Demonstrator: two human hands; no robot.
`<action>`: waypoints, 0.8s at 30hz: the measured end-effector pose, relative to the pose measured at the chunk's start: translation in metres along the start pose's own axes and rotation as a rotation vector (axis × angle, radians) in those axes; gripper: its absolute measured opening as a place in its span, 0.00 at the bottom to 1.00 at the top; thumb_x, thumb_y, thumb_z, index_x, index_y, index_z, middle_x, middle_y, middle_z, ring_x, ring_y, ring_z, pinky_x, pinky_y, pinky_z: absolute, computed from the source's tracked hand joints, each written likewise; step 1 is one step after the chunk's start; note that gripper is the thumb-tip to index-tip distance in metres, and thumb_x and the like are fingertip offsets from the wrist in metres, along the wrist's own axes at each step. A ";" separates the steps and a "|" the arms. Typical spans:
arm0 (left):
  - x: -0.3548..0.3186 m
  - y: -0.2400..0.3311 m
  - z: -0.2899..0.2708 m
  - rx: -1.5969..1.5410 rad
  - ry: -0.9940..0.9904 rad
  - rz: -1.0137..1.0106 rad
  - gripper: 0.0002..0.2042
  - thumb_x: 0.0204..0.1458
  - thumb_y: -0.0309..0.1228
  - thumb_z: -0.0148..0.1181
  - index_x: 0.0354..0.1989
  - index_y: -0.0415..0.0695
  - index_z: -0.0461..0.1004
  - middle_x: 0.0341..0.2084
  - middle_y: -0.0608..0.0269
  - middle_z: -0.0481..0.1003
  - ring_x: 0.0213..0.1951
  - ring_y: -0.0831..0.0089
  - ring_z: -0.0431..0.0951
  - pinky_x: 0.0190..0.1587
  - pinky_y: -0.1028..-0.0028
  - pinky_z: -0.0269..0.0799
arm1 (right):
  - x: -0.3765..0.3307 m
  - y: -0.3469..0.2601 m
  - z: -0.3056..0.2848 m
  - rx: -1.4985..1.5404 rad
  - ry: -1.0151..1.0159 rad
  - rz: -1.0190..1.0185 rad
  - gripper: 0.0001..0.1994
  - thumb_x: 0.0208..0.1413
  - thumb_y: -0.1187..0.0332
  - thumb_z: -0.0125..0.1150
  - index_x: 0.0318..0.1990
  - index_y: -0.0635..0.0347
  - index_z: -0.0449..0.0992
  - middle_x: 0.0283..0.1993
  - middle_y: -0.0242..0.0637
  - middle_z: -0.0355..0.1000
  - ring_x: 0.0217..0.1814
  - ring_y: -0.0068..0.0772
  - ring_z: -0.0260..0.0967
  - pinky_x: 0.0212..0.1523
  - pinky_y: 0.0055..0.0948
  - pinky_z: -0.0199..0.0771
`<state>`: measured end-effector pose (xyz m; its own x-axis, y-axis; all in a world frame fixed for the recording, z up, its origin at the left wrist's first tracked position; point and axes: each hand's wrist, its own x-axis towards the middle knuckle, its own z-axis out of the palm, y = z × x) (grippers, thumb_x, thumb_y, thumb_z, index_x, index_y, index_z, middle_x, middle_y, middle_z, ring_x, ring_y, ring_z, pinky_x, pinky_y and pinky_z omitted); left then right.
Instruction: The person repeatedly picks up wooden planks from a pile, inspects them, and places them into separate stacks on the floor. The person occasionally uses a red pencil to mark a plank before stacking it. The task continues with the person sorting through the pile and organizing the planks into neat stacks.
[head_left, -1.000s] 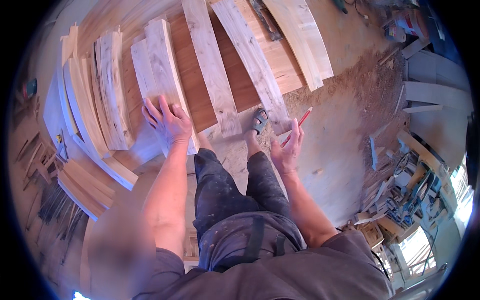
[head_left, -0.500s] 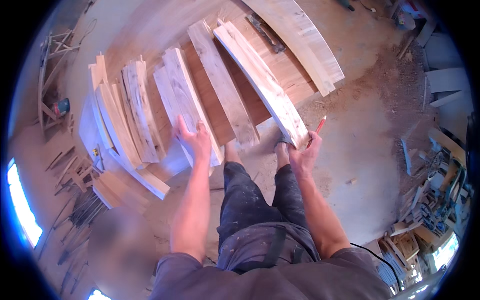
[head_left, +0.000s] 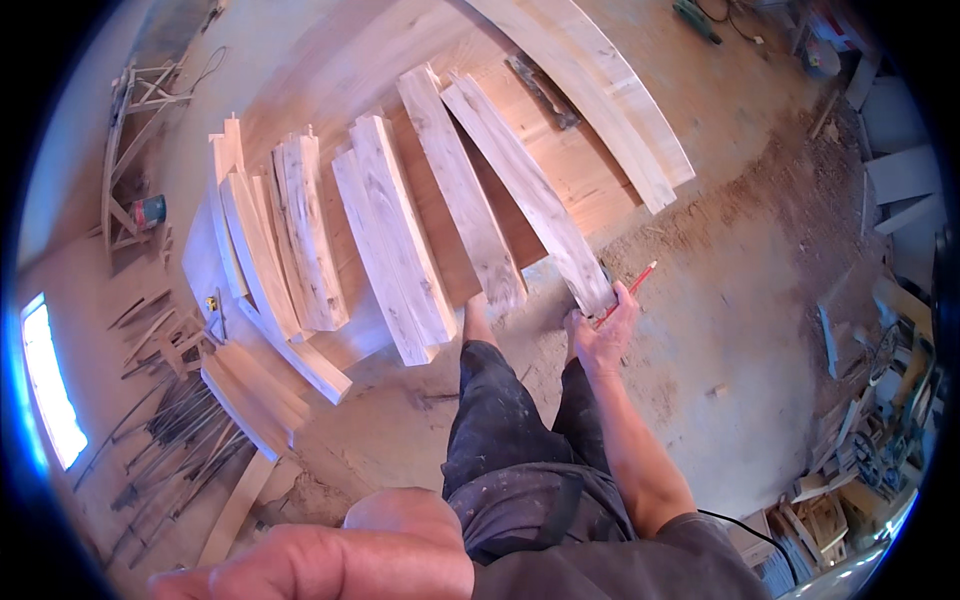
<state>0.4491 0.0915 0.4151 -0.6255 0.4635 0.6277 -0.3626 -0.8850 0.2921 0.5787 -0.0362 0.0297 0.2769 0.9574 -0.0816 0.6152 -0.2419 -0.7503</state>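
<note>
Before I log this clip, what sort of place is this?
Probably a woodworking shop: planks lie side by side on a wooden surface, wood scraps litter the floor, and the right hand holds a red pencil.

Before me, on the work surface (head_left: 588, 170), 2 planks (head_left: 462, 190) lie just beside each other; stacked boards (head_left: 398, 235) sit to their left, a tool (head_left: 541, 92) to their right, then another stack (head_left: 610, 95).

Your right hand (head_left: 605, 335) has room over the floor (head_left: 695, 425) at four o'clock; a long board (head_left: 463, 190) blocks twelve, stacked wood (head_left: 312, 230) ten.
</note>
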 end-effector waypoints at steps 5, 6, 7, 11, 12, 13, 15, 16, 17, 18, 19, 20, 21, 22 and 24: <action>-0.008 -0.008 0.013 -0.128 0.171 0.154 0.11 0.55 0.28 0.64 0.47 0.48 0.80 0.40 0.75 0.77 0.35 0.77 0.68 0.31 0.78 0.62 | -0.001 0.008 -0.002 0.044 -0.034 0.022 0.45 0.37 0.74 0.76 0.68 0.61 0.62 0.60 0.51 0.68 0.64 0.55 0.65 0.66 0.46 0.66; -0.009 -0.002 0.011 -0.090 0.174 0.114 0.10 0.56 0.28 0.64 0.47 0.48 0.80 0.39 0.75 0.77 0.35 0.78 0.67 0.31 0.79 0.62 | 0.002 0.010 -0.001 0.070 -0.034 0.032 0.45 0.37 0.74 0.76 0.69 0.61 0.62 0.61 0.51 0.67 0.64 0.55 0.65 0.66 0.46 0.65; -0.011 0.000 0.010 -0.072 0.190 0.082 0.10 0.56 0.28 0.63 0.46 0.48 0.81 0.38 0.75 0.76 0.34 0.78 0.67 0.31 0.79 0.61 | 0.002 0.012 -0.001 0.088 -0.037 0.052 0.45 0.38 0.75 0.76 0.69 0.62 0.62 0.61 0.51 0.67 0.65 0.55 0.65 0.67 0.45 0.65; -0.024 -0.002 0.011 -0.118 0.264 0.091 0.09 0.58 0.30 0.63 0.46 0.47 0.81 0.38 0.73 0.76 0.33 0.79 0.67 0.30 0.78 0.61 | -0.002 0.014 -0.001 0.148 -0.037 0.083 0.45 0.38 0.76 0.75 0.69 0.63 0.61 0.62 0.51 0.67 0.66 0.54 0.65 0.68 0.44 0.65; -0.027 -0.006 0.011 -0.135 0.271 0.107 0.09 0.58 0.30 0.63 0.47 0.47 0.81 0.38 0.72 0.76 0.34 0.78 0.68 0.30 0.78 0.60 | -0.001 0.010 -0.001 0.146 -0.052 0.114 0.45 0.37 0.76 0.75 0.69 0.63 0.61 0.63 0.51 0.66 0.67 0.54 0.65 0.69 0.44 0.64; -0.030 -0.008 0.013 -0.163 0.288 0.123 0.10 0.58 0.30 0.62 0.47 0.46 0.81 0.38 0.72 0.77 0.34 0.78 0.68 0.30 0.78 0.60 | -0.002 0.011 0.001 0.139 -0.052 0.113 0.44 0.39 0.73 0.75 0.69 0.64 0.61 0.63 0.50 0.66 0.67 0.52 0.65 0.69 0.43 0.64; -0.033 -0.011 0.016 -0.233 0.323 0.151 0.10 0.58 0.29 0.62 0.47 0.45 0.80 0.39 0.70 0.77 0.35 0.77 0.69 0.31 0.77 0.60 | -0.005 0.016 0.002 0.119 -0.050 0.116 0.44 0.42 0.68 0.75 0.68 0.67 0.61 0.63 0.50 0.66 0.66 0.49 0.65 0.69 0.41 0.64; -0.033 -0.014 0.015 -0.252 0.325 0.162 0.10 0.58 0.29 0.62 0.47 0.45 0.80 0.40 0.70 0.77 0.35 0.76 0.70 0.31 0.77 0.60 | -0.003 0.015 0.004 0.121 -0.052 0.105 0.44 0.41 0.69 0.75 0.68 0.66 0.61 0.63 0.49 0.67 0.67 0.49 0.65 0.69 0.41 0.65; -0.034 -0.014 0.015 -0.293 0.331 0.180 0.10 0.58 0.29 0.62 0.48 0.44 0.80 0.40 0.69 0.78 0.35 0.76 0.71 0.31 0.77 0.60 | -0.003 0.014 0.004 0.115 -0.048 0.095 0.44 0.41 0.70 0.75 0.68 0.66 0.61 0.62 0.49 0.67 0.67 0.49 0.65 0.69 0.41 0.65; -0.035 -0.016 0.015 -0.330 0.335 0.197 0.11 0.58 0.29 0.62 0.48 0.44 0.80 0.40 0.68 0.78 0.35 0.75 0.71 0.31 0.77 0.60 | -0.004 0.013 0.003 0.109 -0.044 0.084 0.44 0.41 0.70 0.75 0.68 0.66 0.61 0.62 0.49 0.67 0.67 0.48 0.65 0.69 0.41 0.65; -0.035 -0.021 0.013 -0.368 0.331 0.215 0.11 0.58 0.29 0.61 0.48 0.43 0.80 0.41 0.68 0.78 0.36 0.75 0.72 0.32 0.77 0.60 | -0.003 0.012 0.005 0.107 -0.035 0.071 0.44 0.41 0.71 0.75 0.68 0.66 0.61 0.62 0.49 0.67 0.67 0.48 0.65 0.69 0.41 0.65; -0.035 -0.027 0.011 -0.435 0.326 0.247 0.11 0.58 0.29 0.61 0.48 0.43 0.80 0.41 0.67 0.79 0.36 0.74 0.72 0.32 0.77 0.60 | -0.003 0.012 0.006 0.110 -0.032 0.070 0.43 0.40 0.71 0.75 0.68 0.66 0.61 0.62 0.49 0.67 0.67 0.48 0.65 0.69 0.40 0.65; -0.035 -0.031 0.010 -0.507 0.317 0.284 0.11 0.58 0.29 0.61 0.49 0.43 0.80 0.42 0.66 0.79 0.36 0.74 0.73 0.32 0.76 0.60 | -0.003 0.011 0.007 0.114 -0.029 0.070 0.43 0.40 0.72 0.75 0.68 0.66 0.62 0.62 0.48 0.67 0.67 0.48 0.65 0.69 0.40 0.65; -0.035 -0.037 0.008 -0.590 0.296 0.322 0.12 0.58 0.29 0.61 0.49 0.42 0.80 0.42 0.65 0.79 0.37 0.73 0.73 0.32 0.76 0.60 | -0.002 0.010 0.007 0.115 -0.025 0.070 0.43 0.40 0.73 0.76 0.68 0.66 0.62 0.62 0.48 0.67 0.67 0.48 0.65 0.69 0.40 0.65; -0.033 -0.042 0.009 -0.695 0.286 0.398 0.12 0.58 0.29 0.61 0.49 0.41 0.79 0.43 0.64 0.80 0.37 0.72 0.75 0.33 0.76 0.60 | -0.003 0.008 0.008 0.126 -0.032 0.104 0.43 0.40 0.73 0.76 0.68 0.66 0.62 0.62 0.48 0.67 0.67 0.47 0.65 0.69 0.40 0.65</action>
<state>0.4915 0.1131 0.3888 -0.9131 0.1997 0.3555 -0.3618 -0.7991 -0.4803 0.5767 -0.0398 0.0184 0.3095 0.9332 -0.1828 0.4868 -0.3206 -0.8126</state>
